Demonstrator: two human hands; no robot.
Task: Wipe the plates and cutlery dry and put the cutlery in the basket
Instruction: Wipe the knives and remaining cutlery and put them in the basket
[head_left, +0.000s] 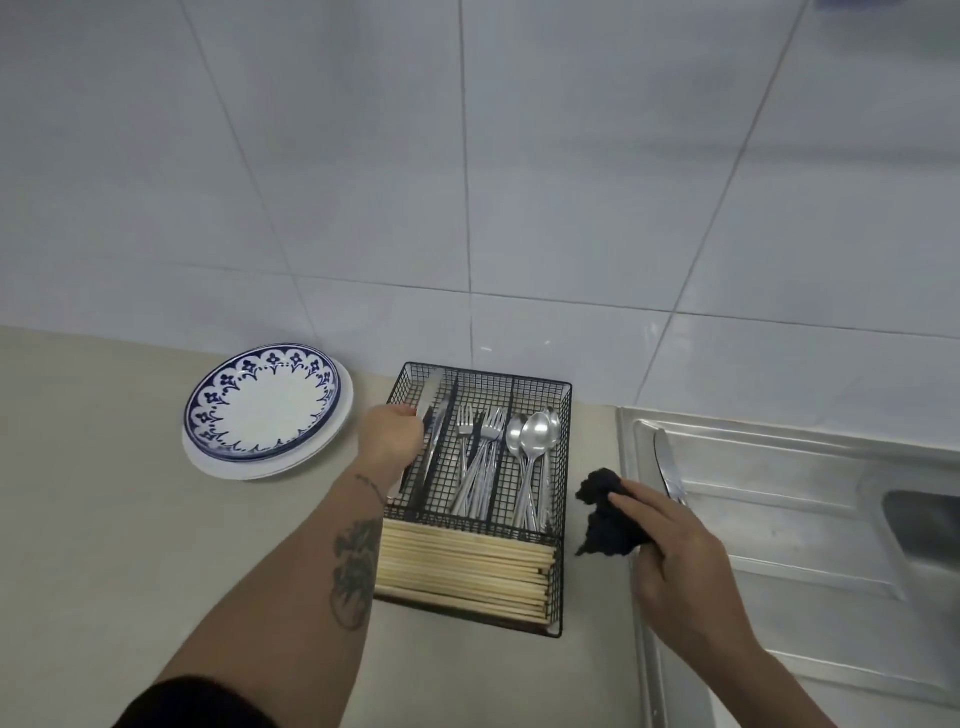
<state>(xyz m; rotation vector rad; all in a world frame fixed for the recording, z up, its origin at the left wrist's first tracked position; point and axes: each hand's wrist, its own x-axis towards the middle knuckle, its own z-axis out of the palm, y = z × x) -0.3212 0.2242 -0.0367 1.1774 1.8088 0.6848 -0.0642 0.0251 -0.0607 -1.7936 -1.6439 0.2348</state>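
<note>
A black wire basket stands on the beige counter, with knives in its left slot, forks in the middle and spoons on the right. My left hand is at the left slot, gripping a knife that lies in it. My right hand holds a crumpled black cloth just right of the basket. One more knife lies on the steel drainboard. A stack of plates, blue-patterned on top, sits left of the basket.
Wooden chopsticks fill the basket's front compartment. The steel drainboard and a sink basin lie to the right. A white tiled wall rises behind the counter.
</note>
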